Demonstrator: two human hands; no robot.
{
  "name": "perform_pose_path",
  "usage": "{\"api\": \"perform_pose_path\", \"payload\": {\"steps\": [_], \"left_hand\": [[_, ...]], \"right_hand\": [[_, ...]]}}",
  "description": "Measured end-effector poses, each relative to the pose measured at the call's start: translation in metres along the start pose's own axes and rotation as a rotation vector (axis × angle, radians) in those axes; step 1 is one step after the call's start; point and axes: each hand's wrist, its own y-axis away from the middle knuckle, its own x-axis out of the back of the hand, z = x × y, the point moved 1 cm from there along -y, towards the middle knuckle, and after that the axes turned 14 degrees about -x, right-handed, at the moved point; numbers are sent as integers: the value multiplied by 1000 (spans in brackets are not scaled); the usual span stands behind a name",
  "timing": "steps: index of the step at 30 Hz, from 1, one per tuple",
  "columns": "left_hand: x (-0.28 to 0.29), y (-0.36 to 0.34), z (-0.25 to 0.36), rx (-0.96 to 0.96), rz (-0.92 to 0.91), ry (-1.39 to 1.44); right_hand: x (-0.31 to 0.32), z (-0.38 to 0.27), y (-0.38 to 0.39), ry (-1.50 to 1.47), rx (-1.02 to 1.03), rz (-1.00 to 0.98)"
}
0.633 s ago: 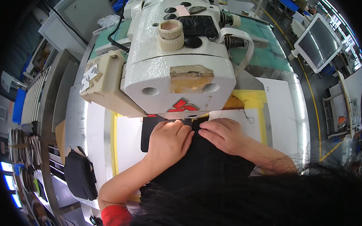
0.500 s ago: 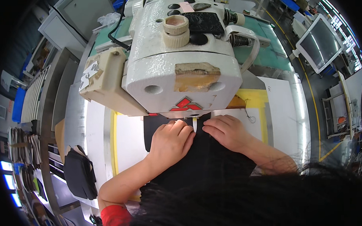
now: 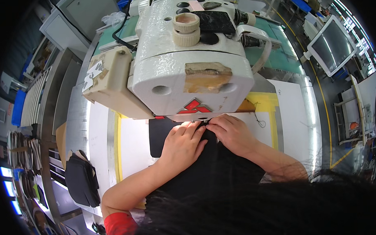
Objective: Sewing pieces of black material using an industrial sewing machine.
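Black cloth [image 3: 210, 166] lies mid-width on the worktop [image 3: 296, 126], spread toward the near edge, its far end at the front of the sewing machine head [image 3: 161, 73]. Good handling here probably means keeping it flat, pressure even on both sides, fingertips short of the needle area. Left hand [image 3: 182, 142]: fingers bent, side by side on the cloth, thumb spread apart; no grip seen. Right hand [image 3: 234, 136]: fingers curled, thumb close to index at the cloth's far end; pinch or mere touch, cannot tell. Yellow tape [image 3: 273, 127] runs toward the worktop's right edge; stack of black pieces [image 3: 80, 181] by the left edge.
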Motion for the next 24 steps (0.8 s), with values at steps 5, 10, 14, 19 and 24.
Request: {"api": "perform_pose_path", "payload": {"steps": [5, 10, 14, 19, 24], "left_hand": [[1, 0, 1, -5, -33, -17], [1, 0, 1, -18, -57, -36], [1, 0, 2, -15, -70, -32], [-1, -1, 4, -24, -69, -58], [-2, 0, 4, 11, -96, -59]], "right_hand": [[7, -8, 4, 90, -35, 17], [4, -8, 6, 165, -40, -37], [6, -14, 9, 196, -51, -30], [1, -8, 12, 240, 26, 28], [-2, -6, 8, 237, 38, 41]]}}
